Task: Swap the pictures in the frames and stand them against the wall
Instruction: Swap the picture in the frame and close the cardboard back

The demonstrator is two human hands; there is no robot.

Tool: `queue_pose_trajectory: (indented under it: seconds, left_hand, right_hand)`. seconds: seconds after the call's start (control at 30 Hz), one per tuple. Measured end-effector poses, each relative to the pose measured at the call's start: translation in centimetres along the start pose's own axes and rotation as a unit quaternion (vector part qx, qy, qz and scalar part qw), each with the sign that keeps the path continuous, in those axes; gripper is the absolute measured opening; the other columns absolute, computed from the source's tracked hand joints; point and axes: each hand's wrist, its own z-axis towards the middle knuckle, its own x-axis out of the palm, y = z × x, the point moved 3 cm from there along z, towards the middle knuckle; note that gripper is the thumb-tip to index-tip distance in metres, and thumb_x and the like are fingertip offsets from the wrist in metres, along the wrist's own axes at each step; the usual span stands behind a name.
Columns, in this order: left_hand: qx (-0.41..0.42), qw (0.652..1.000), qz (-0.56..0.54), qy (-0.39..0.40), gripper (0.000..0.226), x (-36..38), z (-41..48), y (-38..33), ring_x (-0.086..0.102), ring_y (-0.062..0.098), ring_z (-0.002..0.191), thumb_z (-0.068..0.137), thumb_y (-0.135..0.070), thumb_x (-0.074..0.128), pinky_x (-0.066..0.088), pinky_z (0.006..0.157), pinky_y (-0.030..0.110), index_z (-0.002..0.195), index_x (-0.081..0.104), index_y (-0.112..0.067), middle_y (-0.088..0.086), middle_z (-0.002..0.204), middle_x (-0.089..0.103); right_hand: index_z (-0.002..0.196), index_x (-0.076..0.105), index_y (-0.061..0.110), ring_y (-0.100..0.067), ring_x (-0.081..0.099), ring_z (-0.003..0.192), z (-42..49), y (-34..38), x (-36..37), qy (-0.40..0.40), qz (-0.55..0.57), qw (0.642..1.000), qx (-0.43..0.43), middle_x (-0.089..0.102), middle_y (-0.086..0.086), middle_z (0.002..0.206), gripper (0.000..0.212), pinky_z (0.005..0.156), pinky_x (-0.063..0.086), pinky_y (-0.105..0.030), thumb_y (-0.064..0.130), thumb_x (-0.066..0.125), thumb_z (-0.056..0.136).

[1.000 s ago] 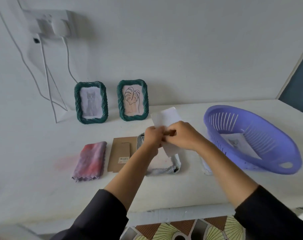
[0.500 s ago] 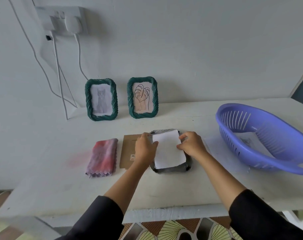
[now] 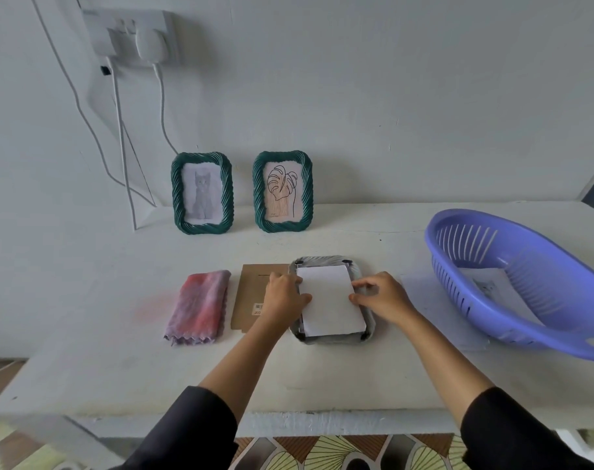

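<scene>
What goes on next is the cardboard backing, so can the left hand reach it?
Probably yes: the left hand, holding the white paper, rests partly over the cardboard backing; nothing else covers it.

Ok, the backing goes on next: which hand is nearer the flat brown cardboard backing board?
Left. The left hand overlaps the right edge of the flat brown cardboard backing board; the right hand sits across the white paper sheet from it.
</scene>
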Motion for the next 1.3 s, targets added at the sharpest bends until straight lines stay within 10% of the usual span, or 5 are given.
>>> queue_pose_trajectory:
  seconds: [0.4,0.83,0.97,1.3]
  left_hand:
    - [-0.001,0.999,0.02,0.033,0.048,0.3,0.7,-0.2,0.04,0.034,0.127,0.092,-0.023,0.056,0.029,0.112,0.036,0.138,0.046,-0.017,0.014,0.137,0.032]
    - [0.003,1.0,0.014,-0.021,0.041,0.1,0.8,-0.2,0.033,0.032,0.129,0.098,-0.02,0.041,0.032,0.108,0.038,0.139,0.044,-0.019,0.014,0.138,0.032]
    - [-0.092,0.986,0.035,-0.137,0.043,-1.9,0.4,1.4,0.031,0.036,0.127,0.092,-0.014,0.039,0.034,0.104,0.041,0.135,0.043,-0.014,0.017,0.137,0.033]
    - [-0.198,0.972,0.107,-0.063,0.058,-2.5,1.0,3.2,0.031,0.036,0.13,0.092,-0.023,0.048,0.038,0.102,0.046,0.141,0.022,-0.007,0.022,0.141,0.029]
  right_hand:
    - [0.115,0.065,0.026,-0.021,0.053,0.108,0.6,-0.6,0.5,0.014,0.035,0.999,-0.006,0.048,0.003,0.106,0.042,0.1,0.04,-0.039,0.025,0.074,0.074]
    - [0.118,0.064,0.021,-0.013,0.048,0.096,0.9,-1.1,0.6,0.004,0.062,0.998,-0.026,0.05,0.001,0.109,0.044,0.083,0.035,-0.025,0.023,0.075,0.075]
    - [0.118,0.064,0.021,-0.011,0.047,0.098,0.9,-1.0,0.6,0.006,0.067,0.997,-0.025,0.048,0.004,0.108,0.044,0.084,0.034,-0.024,0.023,0.074,0.075]
    - [0.117,0.064,0.022,-0.012,0.048,0.098,0.9,-1.1,0.7,0.011,0.073,0.997,-0.027,0.049,0.003,0.11,0.043,0.084,0.035,-0.025,0.023,0.074,0.075]
